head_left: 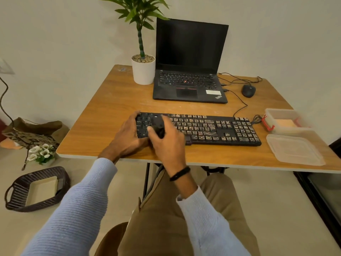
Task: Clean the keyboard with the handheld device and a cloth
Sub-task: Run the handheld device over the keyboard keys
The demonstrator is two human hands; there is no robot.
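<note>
Handheld device point(158, 127) on the left keys of the keyboard point(212, 130)
The black keyboard lies near the front edge of the wooden table point(110, 108). The right hand point(168, 143) curls round the small black device. The left hand point(129, 135) grips the keyboard's left end. An open laptop point(190, 71) stands behind the keyboard, and a clear container point(282, 121) sits to its right.

The right hand point(167, 143) hides most of the blurred handheld device point(158, 127) over the keyboard point(212, 130).
</note>
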